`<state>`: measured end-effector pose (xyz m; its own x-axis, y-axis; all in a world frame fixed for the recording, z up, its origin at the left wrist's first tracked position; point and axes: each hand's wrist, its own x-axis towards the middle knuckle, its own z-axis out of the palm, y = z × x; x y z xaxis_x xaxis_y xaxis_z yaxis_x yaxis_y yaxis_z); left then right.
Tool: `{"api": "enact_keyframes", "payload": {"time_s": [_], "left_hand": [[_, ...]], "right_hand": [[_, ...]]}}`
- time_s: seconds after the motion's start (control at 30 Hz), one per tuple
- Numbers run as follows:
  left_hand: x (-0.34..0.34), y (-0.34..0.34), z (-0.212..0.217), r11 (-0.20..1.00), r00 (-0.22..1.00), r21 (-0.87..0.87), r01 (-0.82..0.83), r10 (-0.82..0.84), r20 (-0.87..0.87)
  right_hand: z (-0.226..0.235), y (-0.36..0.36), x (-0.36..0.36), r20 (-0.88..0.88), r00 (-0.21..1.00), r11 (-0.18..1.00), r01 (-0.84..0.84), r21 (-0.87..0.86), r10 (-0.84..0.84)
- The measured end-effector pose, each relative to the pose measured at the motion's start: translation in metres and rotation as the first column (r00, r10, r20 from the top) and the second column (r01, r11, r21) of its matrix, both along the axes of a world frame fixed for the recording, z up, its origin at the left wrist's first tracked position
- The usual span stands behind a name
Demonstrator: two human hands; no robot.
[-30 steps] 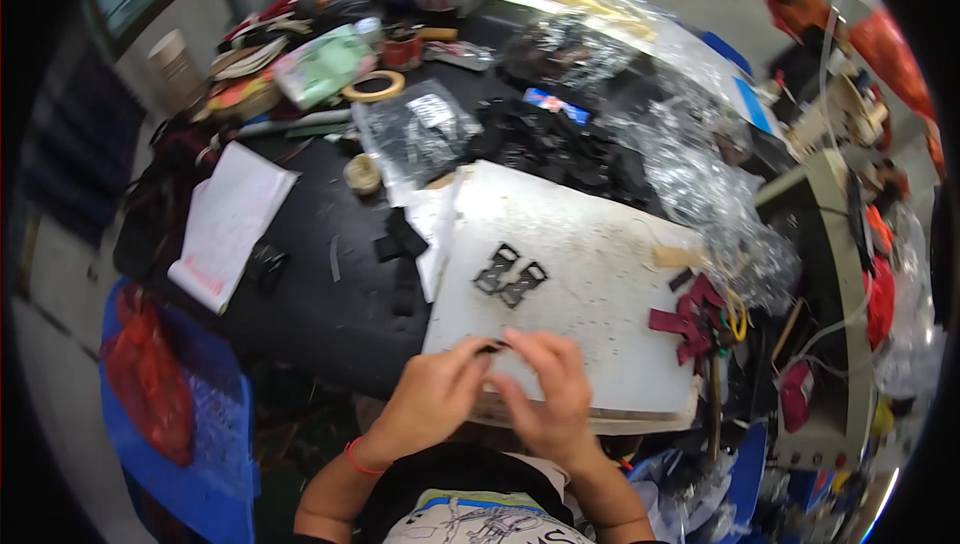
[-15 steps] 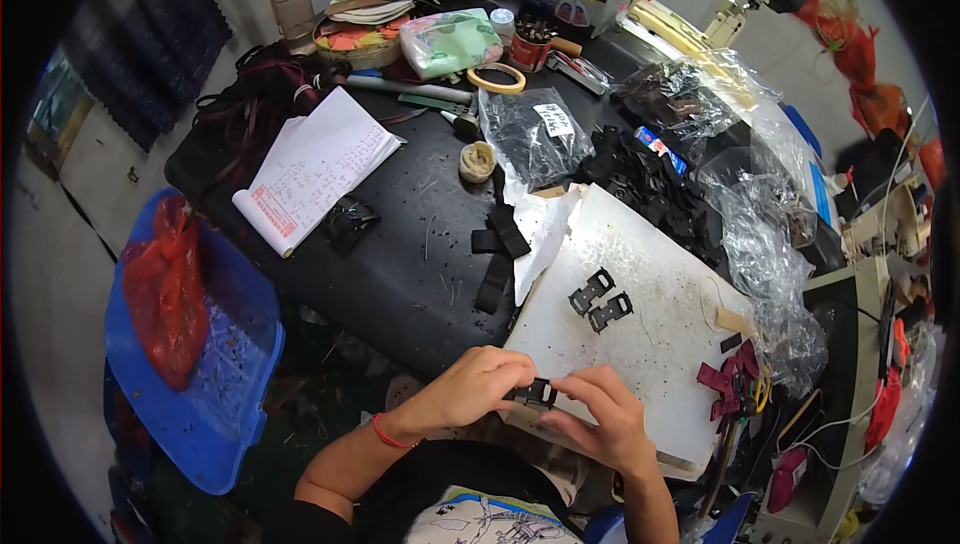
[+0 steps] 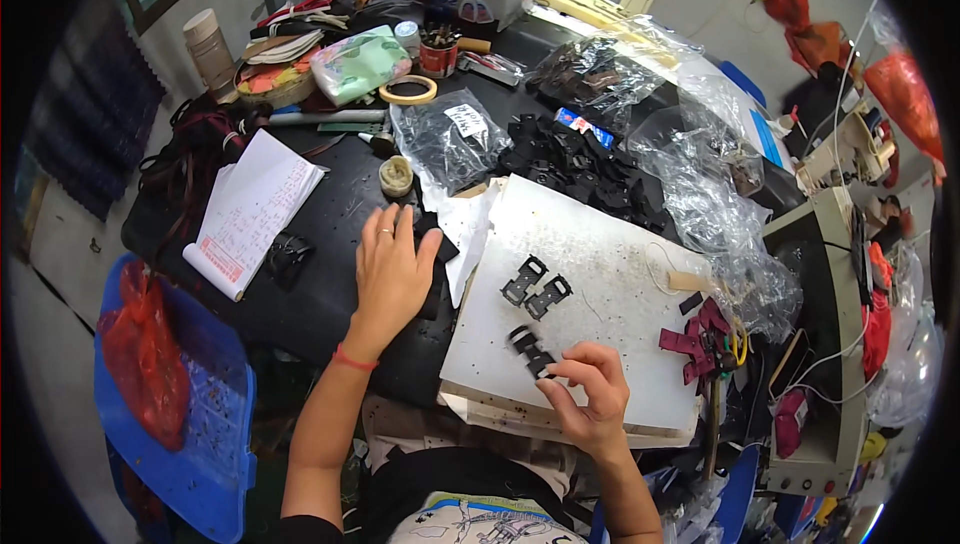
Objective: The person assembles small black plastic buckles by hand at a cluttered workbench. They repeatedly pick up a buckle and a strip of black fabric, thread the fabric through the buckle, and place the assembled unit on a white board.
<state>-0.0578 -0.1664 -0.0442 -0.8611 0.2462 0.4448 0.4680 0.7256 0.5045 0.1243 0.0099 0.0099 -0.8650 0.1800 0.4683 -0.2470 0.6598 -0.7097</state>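
Pinched between the thumb and fingers of my right hand point(image 3: 592, 392) is a black plastic buckle point(image 3: 532, 351), just above the white board point(image 3: 620, 364). Two more black buckles point(image 3: 536, 289) lie side by side on the board, a little farther off. My left hand point(image 3: 394, 269) reaches over the dark tabletop, palm down and fingers spread. Beneath and beside it are black webbing strips point(image 3: 440, 236), partly hidden by the hand; whether the fingers touch them I cannot tell. Many small black parts point(image 3: 580, 169) are heaped behind the board.
A roll of tape point(image 3: 397, 176) stands beyond my left hand, near a bag with a label point(image 3: 450, 139). Left of them lies a written notepad point(image 3: 255, 209). Clear plastic wrap point(image 3: 740, 244) and maroon buckle pieces point(image 3: 700, 339) lie to the right. A blue plastic tray point(image 3: 215, 414) sits lower left.
My left hand has let go of the buckle and moved forward and left to the webbing strips. My right hand keeps the buckle. The whole view has shifted.
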Motion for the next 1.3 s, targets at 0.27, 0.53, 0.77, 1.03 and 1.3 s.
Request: {"api": "enact_keyframes", "payload": {"time_s": [0.27,0.53,0.77,1.03,1.3], "left_hand": [[-0.010,0.007,-0.005,0.869,0.978,0.489,-0.074,-0.033,0.206],[0.055,0.012,0.051,0.503,0.704,0.841,-0.199,-0.523,0.480],[0.084,0.014,0.054,0.405,0.536,0.884,-0.234,-0.705,0.465],[0.091,0.010,0.056,0.393,0.524,0.900,-0.189,-0.735,0.430],[0.088,0.001,0.038,0.412,0.633,0.902,-0.127,-0.667,0.394]], "right_hand": [[-0.020,0.011,0.011,0.118,0.980,0.882,0.197,-0.429,-0.161],[0.002,-0.009,-0.001,0.102,0.995,0.951,0.046,-0.306,-0.015],[0.013,-0.035,-0.023,0.152,0.988,0.896,0.048,-0.441,0.022],[0.007,-0.035,-0.026,0.166,0.986,0.875,0.064,-0.481,0.019],[0.008,-0.031,-0.004,0.219,0.972,0.881,0.028,-0.472,0.087]]}}
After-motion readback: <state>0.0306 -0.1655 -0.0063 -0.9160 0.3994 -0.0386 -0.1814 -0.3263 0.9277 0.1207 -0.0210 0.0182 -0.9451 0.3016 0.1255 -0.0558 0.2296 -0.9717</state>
